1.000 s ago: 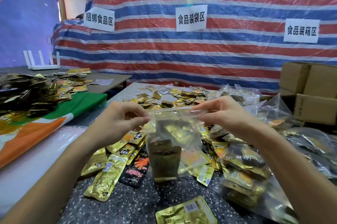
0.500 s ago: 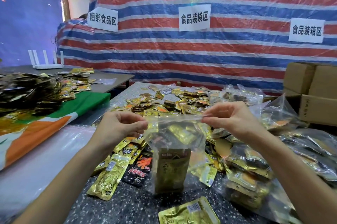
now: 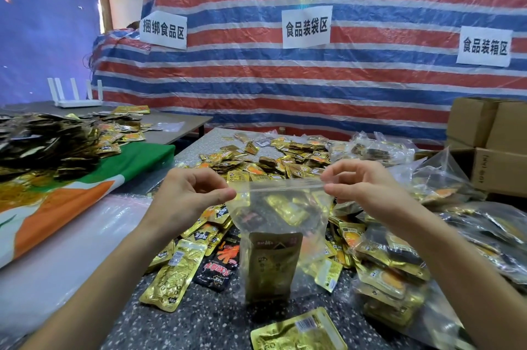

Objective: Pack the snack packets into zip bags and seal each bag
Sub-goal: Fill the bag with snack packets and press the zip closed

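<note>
both left hand and right hand fingers pinch the clear crinkly zip bag.

Clear zip bag hangs upright at centre, zip strip taut and level, top corners pinched by left hand and right hand. I see one brown-gold packet standing inside. Loose snack packets heaped at its 12 o'clock, more at 9 and 6.
</note>
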A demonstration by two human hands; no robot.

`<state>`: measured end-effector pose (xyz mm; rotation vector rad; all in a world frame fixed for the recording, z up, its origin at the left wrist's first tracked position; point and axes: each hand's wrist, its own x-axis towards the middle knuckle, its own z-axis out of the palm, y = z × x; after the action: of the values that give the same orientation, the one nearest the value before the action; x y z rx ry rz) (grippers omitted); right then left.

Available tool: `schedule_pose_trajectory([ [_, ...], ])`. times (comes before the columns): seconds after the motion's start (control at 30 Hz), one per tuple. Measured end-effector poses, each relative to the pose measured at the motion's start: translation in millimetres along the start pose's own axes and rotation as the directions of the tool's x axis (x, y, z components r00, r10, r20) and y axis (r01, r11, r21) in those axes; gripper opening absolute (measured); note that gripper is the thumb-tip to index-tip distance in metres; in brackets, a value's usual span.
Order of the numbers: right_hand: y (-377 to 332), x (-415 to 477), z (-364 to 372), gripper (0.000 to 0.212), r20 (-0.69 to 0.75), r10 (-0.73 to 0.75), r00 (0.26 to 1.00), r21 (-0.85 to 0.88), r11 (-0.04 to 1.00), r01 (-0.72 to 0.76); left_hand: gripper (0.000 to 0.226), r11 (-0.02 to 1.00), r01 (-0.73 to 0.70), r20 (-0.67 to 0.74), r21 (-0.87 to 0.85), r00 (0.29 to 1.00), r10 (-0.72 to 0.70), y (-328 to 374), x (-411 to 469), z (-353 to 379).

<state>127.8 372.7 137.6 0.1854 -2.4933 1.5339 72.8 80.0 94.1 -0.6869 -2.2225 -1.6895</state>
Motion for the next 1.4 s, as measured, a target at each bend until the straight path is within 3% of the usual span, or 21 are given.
schedule_pose_trajectory([
  [0.1,-2,-1,0,0.02,0.015,0.029,0.999,-0.039,0.999,-0.029,0.008,0.998,-0.066,0.004,0.002,0.998,0.066,1,-2,2],
  [0.17,-6,-3,2,0.027,-0.016,-0.009,1.0,-0.185,0.983,0.006,0.009,0.994,-0.108,0.003,-0.002,0.994,0.108,3,-3,3],
  [0.23,-16,-5,12,0.035,-0.007,-0.156,0.988,-0.401,0.905,0.14,0.012,0.989,-0.145,0.006,-0.017,0.989,0.145,7,-5,7],
  [0.3,-29,-8,33,0.042,0.088,-0.296,0.951,-0.522,0.799,0.297,0.014,0.986,-0.163,0.026,-0.034,0.986,0.164,10,-5,11],
  [0.43,-46,-4,73,0.034,0.216,-0.357,0.909,-0.629,0.661,0.409,0.012,0.981,-0.187,0.053,-0.055,0.98,0.19,14,-4,16],
  [0.57,-54,2,75,0.015,0.233,-0.346,0.909,-0.565,0.713,0.416,0.012,0.981,-0.183,0.052,-0.065,0.981,0.186,12,-6,14],
  [0.67,-54,3,74,0.013,0.248,-0.328,0.911,-0.539,0.735,0.412,0.015,0.984,-0.163,0.054,-0.071,0.984,0.167,12,-7,11],
  [1.03,-47,2,81,0.012,0.258,-0.397,0.881,-0.695,0.557,0.455,0.015,0.986,-0.144,0.061,-0.089,0.987,0.15,2,-8,14],
  [1.2,-48,1,83,0.009,0.238,-0.412,0.88,-0.681,0.575,0.453,0.012,0.978,-0.203,0.032,-0.041,0.978,0.204,5,-13,20],
  [1.4,-50,-1,80,0.01,0.268,-0.395,0.879,-0.685,0.564,0.462,0.012,0.983,-0.157,0.005,-0.1,0.987,0.159,4,-17,24],
])
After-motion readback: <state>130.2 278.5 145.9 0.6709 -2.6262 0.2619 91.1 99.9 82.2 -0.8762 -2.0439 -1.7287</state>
